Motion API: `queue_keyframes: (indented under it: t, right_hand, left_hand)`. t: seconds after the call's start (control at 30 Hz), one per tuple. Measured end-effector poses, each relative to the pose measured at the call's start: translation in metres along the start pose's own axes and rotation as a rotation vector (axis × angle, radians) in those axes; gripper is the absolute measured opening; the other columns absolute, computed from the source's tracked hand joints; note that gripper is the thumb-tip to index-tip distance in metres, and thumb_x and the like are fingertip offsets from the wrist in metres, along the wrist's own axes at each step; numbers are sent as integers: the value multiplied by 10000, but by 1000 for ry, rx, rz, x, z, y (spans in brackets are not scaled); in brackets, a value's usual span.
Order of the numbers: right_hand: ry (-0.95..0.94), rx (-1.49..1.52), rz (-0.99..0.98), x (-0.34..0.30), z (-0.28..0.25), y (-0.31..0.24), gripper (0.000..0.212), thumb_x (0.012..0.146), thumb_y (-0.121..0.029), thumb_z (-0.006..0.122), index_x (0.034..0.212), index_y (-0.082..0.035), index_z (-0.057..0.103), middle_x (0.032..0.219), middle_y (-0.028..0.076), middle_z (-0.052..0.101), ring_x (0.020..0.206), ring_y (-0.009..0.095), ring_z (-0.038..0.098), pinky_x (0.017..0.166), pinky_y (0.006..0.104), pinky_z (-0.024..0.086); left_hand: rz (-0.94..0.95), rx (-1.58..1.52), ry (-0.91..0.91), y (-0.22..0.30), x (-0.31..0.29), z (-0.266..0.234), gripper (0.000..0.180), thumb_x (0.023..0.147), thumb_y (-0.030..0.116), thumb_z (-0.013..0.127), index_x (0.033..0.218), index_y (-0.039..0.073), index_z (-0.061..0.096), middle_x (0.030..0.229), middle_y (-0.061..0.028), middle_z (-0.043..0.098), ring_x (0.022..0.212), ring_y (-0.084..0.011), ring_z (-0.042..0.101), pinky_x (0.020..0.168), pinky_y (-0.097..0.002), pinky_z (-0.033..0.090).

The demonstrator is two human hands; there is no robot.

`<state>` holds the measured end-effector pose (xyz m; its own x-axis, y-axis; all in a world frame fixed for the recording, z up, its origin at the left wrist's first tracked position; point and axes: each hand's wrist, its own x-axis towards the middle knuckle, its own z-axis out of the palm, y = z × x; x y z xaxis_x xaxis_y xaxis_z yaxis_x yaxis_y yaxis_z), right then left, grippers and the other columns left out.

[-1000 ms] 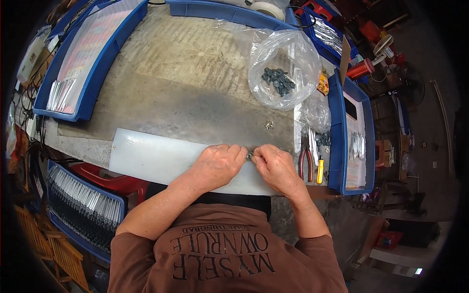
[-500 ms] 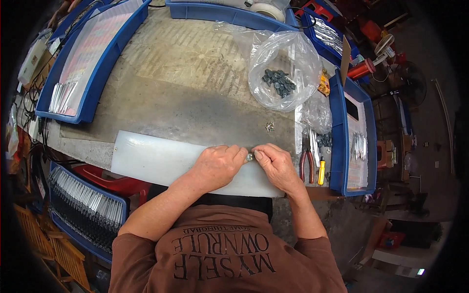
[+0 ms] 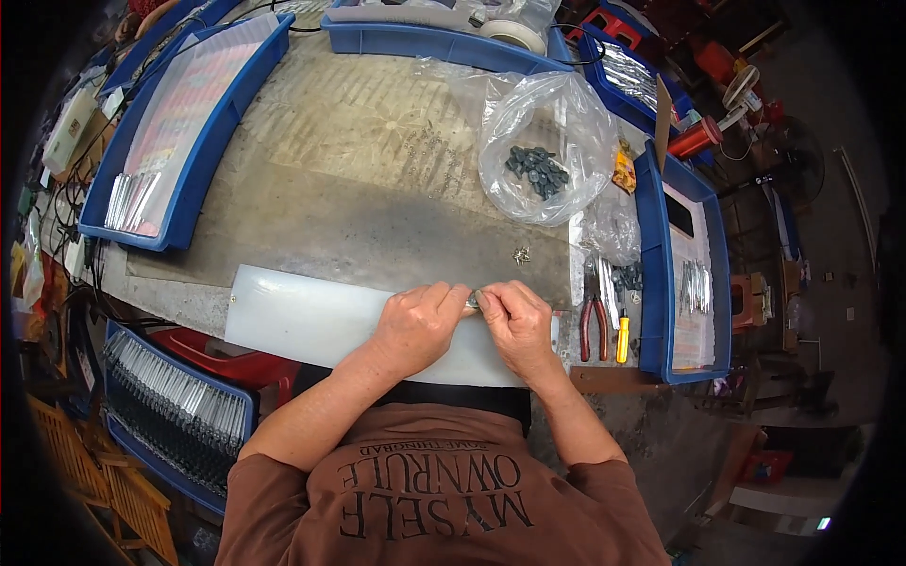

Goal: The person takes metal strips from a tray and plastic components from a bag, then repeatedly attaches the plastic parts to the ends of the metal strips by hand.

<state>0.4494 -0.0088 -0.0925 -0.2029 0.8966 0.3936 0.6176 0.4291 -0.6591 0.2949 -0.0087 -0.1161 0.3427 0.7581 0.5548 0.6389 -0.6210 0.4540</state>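
Over a white plastic board (image 3: 293, 316) at the table's near edge, my two hands meet. My left hand (image 3: 415, 325) is closed, pinching a small, shiny dark-grey piece (image 3: 473, 301) between thumb and forefinger. From the other side, the fingertips of my right hand (image 3: 516, 325) press together on that same piece. Most of it is hidden by the fingers, so its exact kind cannot be made out. Just beyond the hands lies a little heap of small metal parts (image 3: 521, 255). Farther back, an open clear plastic bag (image 3: 590, 141) holds several dark rounded pieces (image 3: 538, 172).
To the right lie red-handled pliers (image 3: 594, 330) and a yellow-handled screwdriver (image 3: 623, 340), beside a blue tray (image 3: 651, 283) with slim metal parts. Another blue tray (image 3: 189, 198) stands at the left. Lower left, a blue crate (image 3: 247, 415) holds rows of metal rods.
Both hands have shifted slightly left, still together. The right fingers now cover more of the small piece. The whole view has moved a little.
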Motion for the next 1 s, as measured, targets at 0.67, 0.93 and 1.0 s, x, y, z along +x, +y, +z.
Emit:
queue_keyframes:
  t: [0.67,0.93,1.0]
  right_hand:
    - [-125,139,174,-4,-5,4,162,825,-148,573,789,10,570,689,136,570,599,273,553,530,342,426]
    - [-71,137,69,-4,1,8,110,790,-101,598,774,-2,552,694,122,564,604,273,555,526,349,428]
    - [-30,156,88,-3,4,8,107,792,-93,593,768,2,549,693,122,562,598,277,547,528,346,429]
  left_hand:
    - [45,4,-36,3,1,-4,152,757,169,601,796,46,520,610,-58,479,526,-212,551,442,-317,448]
    - [89,43,-28,2,4,-5,148,745,160,603,791,46,520,607,-57,479,527,-205,548,444,-312,447]
    - [70,39,-18,0,4,-4,148,745,161,601,801,47,526,612,-55,484,530,-204,550,452,-310,450]
